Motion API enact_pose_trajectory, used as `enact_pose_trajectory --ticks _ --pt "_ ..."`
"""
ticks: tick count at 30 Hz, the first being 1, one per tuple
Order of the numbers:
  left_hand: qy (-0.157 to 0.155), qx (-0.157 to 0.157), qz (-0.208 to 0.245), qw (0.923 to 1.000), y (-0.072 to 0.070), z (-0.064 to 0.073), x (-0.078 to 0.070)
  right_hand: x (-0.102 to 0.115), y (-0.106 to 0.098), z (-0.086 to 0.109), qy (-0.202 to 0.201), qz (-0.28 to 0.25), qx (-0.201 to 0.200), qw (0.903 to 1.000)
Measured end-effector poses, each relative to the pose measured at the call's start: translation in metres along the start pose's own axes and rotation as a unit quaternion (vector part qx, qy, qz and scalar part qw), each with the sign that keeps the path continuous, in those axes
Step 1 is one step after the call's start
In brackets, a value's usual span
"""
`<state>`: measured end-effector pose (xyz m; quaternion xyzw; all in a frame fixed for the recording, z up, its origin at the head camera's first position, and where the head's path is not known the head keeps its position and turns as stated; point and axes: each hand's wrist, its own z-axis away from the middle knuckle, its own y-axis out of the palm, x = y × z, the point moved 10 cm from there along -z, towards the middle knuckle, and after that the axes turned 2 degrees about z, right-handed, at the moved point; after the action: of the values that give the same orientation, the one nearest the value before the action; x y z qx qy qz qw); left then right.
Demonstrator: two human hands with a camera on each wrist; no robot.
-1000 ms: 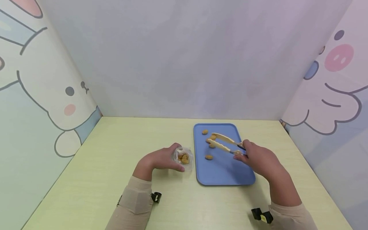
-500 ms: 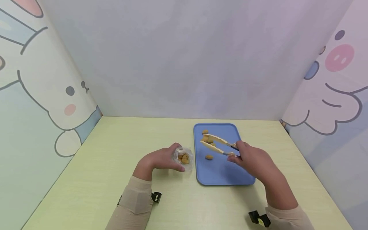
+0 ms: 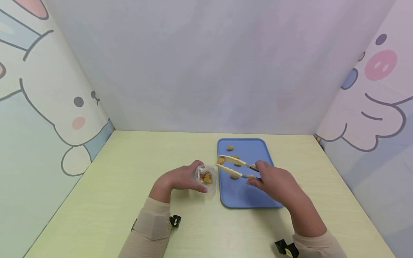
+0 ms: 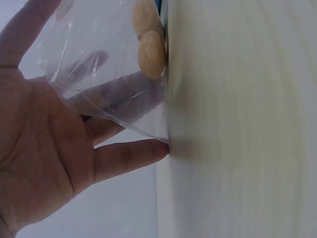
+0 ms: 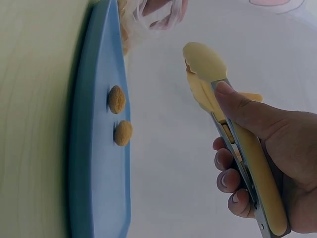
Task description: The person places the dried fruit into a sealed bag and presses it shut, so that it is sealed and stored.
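A biscuit sits pinched in the tongs, squeezed by the right hand, over the tray's left edge. It looks mid-carry toward the bag at nine o'clock (left hand curled round it). Next: reach the bag's mouth, hardly visible here, and ease the squeeze.

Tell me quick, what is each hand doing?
Left hand: holds the clear bag of snacks open on the table.
Right hand: grips the yellow tongs, a snack pinched in their tips.
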<state>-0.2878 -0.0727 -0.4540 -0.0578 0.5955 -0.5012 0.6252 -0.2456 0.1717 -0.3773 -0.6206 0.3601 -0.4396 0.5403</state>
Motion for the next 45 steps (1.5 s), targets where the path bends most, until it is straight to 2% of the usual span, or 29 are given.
enact_pose_trajectory --ticks 13,18,27,37,45 --pt "0.005 0.004 0.007 1.0000 0.001 0.000 -0.001 0.024 0.008 -0.001 -0.023 0.013 0.013 0.9996" --pt "0.013 0.005 0.017 0.9998 0.001 -0.002 -0.002 0.031 0.013 -0.003 -0.035 0.027 0.006 0.9990" --pt "0.009 0.004 0.018 0.9998 0.001 -0.002 -0.003 0.041 0.022 -0.006 -0.037 0.026 0.023 0.9987" --pt "0.009 0.007 0.025 0.9996 0.002 -0.002 -0.001 0.047 0.028 -0.007 -0.050 0.062 0.010 0.9968" --pt "0.011 0.008 0.022 0.9997 0.003 -0.004 0.000 0.042 0.018 -0.005 -0.044 0.029 0.013 0.9985"
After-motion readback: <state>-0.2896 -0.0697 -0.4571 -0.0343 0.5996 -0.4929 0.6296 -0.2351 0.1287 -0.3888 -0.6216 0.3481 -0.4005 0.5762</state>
